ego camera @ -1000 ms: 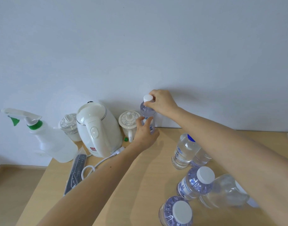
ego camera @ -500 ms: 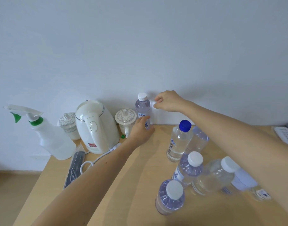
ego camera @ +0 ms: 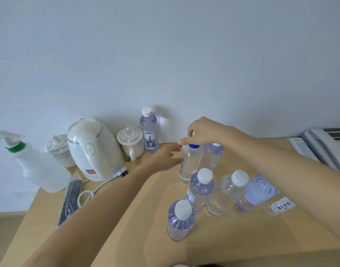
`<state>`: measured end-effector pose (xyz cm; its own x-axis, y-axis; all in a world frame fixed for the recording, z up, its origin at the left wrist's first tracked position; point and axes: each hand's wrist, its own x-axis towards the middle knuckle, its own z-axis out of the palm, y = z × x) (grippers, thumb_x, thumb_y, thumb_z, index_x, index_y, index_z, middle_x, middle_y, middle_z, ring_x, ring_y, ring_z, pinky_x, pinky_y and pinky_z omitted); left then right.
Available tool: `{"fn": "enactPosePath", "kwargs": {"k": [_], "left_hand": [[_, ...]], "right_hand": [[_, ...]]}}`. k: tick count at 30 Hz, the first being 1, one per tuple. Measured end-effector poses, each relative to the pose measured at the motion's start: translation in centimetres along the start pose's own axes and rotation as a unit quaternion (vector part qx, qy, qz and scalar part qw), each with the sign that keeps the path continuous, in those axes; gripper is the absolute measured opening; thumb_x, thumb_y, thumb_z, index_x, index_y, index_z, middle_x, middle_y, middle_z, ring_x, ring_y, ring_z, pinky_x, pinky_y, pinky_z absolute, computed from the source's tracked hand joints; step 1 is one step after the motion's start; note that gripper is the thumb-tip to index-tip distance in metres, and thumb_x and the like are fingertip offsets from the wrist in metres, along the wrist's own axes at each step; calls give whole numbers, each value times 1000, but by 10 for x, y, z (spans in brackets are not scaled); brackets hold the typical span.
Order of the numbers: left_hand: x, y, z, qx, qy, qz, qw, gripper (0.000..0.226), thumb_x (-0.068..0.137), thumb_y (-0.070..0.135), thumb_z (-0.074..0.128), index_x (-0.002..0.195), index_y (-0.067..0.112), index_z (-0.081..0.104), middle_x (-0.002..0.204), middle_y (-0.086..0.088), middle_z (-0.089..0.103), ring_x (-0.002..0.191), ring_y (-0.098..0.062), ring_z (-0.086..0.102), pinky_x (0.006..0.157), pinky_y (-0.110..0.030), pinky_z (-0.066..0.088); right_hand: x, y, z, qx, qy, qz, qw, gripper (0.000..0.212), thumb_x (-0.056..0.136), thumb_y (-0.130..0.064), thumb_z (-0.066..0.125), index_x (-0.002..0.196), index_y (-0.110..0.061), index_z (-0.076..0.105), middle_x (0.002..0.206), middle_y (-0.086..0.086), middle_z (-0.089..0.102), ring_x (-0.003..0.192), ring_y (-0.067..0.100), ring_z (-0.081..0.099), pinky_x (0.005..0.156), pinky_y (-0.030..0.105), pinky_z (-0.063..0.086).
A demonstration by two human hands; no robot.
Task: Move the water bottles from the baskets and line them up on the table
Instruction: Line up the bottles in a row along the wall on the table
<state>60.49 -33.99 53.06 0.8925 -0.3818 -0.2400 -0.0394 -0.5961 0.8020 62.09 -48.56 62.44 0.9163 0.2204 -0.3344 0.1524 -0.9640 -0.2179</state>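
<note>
Pale wooden table [ego camera: 242, 237] against a white wall: one white-capped bottle [ego camera: 148, 130] stands upright at the wall beside a lidded mug [ego camera: 131, 141], its blue label's characters too small to read. The other bottles [ego camera: 201, 187] cluster mid-table, one on the right showing only a blurred label. Over the blue-capped bottle [ego camera: 190, 162] the right hand [ego camera: 203, 132] curls down, hiding whether it grips the cap; the left hand [ego camera: 163, 160] lies loose and open just beside that bottle, contact unclear.

A light wooden table [ego camera: 142, 228] stands against a plain pale wall [ego camera: 165, 54] above brown floor [ego camera: 3, 232]
</note>
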Motion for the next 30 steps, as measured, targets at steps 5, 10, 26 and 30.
{"fn": "enactPosePath", "kwargs": {"k": [5, 10, 26, 30], "left_hand": [[-3, 2, 3, 13, -26, 30, 999, 53, 83, 6, 61, 132, 21, 45, 111, 19, 47, 109, -4, 47, 85, -9, 35], [0, -4, 1, -19, -28, 20, 999, 62, 81, 13, 68, 135, 27, 40, 118, 21, 46, 112, -1, 44, 78, -2, 37], [25, 11, -32, -239, 49, 65, 968, 50, 75, 3, 73, 117, 21, 54, 115, 4, 62, 100, -6, 60, 73, -13, 50], [24, 13, -38, -243, 23, 70, 967, 49, 77, -4, 67, 120, 15, 53, 113, 2, 62, 98, -6, 61, 78, -14, 51]], "right_hand": [[-1, -3, 13, -24, 26, 22, 999, 34, 81, -32, 60, 64, -8, 43, 52, 4, 45, 41, 19, 47, 42, 20, 34], [3, 1, 5, 6, 28, -29, 999, 25, 74, -27, 67, 83, -5, 58, 73, 5, 54, 56, 22, 53, 47, 21, 36], [27, 3, -55, 179, 50, -116, 976, 32, 77, -31, 71, 107, -21, 64, 100, 1, 65, 62, 11, 56, 65, 17, 47], [33, -1, -55, 143, 50, -112, 982, 27, 76, -33, 71, 98, -17, 67, 93, 1, 66, 63, 12, 58, 63, 19, 48]]}}
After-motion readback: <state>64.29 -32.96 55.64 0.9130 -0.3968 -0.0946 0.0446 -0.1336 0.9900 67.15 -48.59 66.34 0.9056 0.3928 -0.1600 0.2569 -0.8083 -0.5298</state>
